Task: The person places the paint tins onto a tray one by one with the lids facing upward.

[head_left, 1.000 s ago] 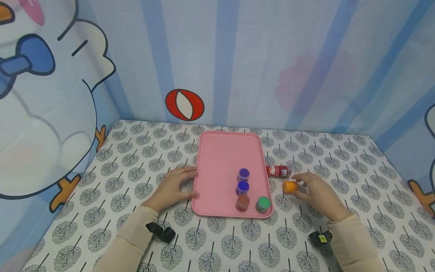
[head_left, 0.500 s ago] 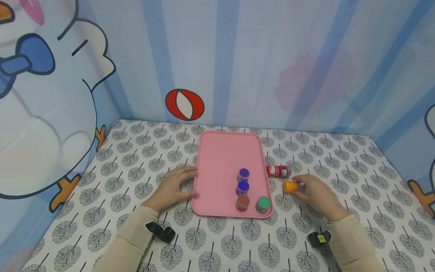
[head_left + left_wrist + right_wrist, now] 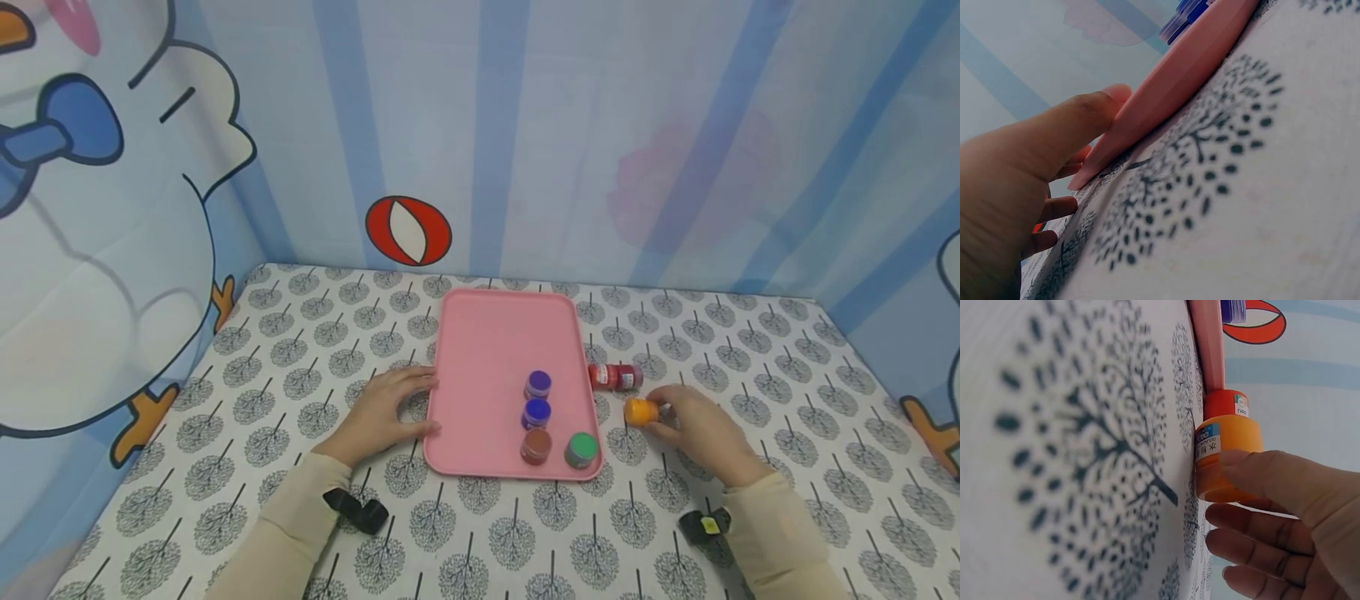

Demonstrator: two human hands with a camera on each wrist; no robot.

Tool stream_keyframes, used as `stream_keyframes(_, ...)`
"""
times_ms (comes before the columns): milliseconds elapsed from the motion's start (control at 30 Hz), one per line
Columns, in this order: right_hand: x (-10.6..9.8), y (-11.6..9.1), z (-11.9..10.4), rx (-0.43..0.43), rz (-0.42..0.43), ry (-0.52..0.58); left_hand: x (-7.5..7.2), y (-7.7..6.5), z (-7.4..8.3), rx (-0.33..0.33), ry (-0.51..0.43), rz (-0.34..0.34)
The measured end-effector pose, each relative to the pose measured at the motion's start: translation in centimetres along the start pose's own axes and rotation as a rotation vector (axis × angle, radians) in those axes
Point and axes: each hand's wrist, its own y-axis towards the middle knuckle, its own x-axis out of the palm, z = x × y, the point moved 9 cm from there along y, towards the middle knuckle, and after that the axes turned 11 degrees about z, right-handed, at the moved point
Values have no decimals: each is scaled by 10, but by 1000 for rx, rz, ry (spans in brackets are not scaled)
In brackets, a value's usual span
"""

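Observation:
My right hand [image 3: 699, 429] pinches an orange paint jar [image 3: 641, 412] between thumb and fingers, to the right of the pink tray [image 3: 495, 333]. In the right wrist view the jar [image 3: 1230, 440] lies on its side close over the cloth, thumb across its near end and the lower fingers curled loosely. At the tray's left edge rests my left hand [image 3: 381, 419], fingers extended and spread. The left wrist view has that thumb [image 3: 1085, 115] against the tray's rim [image 3: 1154, 103]. A red paint jar [image 3: 615, 377] lies sideways beyond the orange one.
Inside the tray stand a purple jar [image 3: 537, 384], a blue jar [image 3: 536, 414], a brown jar [image 3: 536, 447] and a green jar [image 3: 581, 451], all toward its right side. A tree-patterned cloth [image 3: 480, 533] covers the table. A striped cartoon curtain [image 3: 555, 150] hangs behind.
My right hand shifts very slightly around the orange jar, the wrist a touch lower and leftward. The left hand, the tray and the other jars keep their places.

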Motion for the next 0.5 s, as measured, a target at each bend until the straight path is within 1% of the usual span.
stream_keyframes(200,-1,0,-2,10,-7,-13,0,0,0,6,-4,5)
stream_keyframes(333,-4,-1,-5,12,-4,-1,0,0,0,3,-6,5)
stream_keyframes(500,-8,0,-9,-8,6,4,0,-1,-1,-1,-3,4)
